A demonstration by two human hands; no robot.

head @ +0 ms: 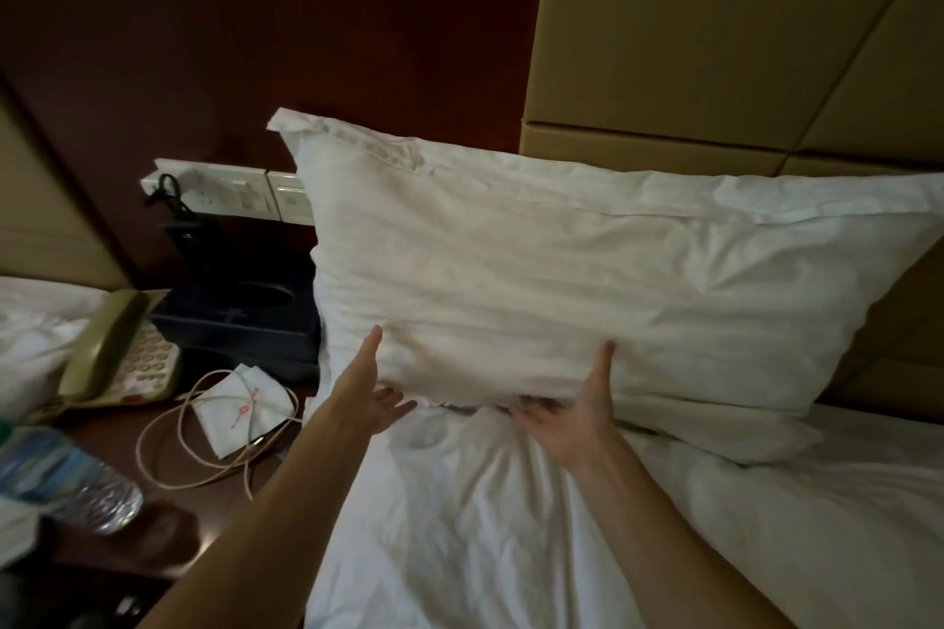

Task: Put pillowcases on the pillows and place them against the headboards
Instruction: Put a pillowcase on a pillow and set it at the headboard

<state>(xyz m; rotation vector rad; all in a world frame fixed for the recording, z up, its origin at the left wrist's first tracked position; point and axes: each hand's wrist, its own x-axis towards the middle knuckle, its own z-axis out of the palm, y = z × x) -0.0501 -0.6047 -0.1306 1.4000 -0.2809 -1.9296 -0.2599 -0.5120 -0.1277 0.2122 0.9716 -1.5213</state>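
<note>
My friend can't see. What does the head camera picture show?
The left hand and right hand hold a white pillow upright on a bed, in front of a tan headboard. Beside it, a nightstand holds a phone and bottle.

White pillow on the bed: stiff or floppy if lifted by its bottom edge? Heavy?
Probably floppy: the pillow is creased and bulges unevenly. Likely light for its bulk: it stands puffy, barely sagging. Its loose top flap hints the case may slide.
</note>
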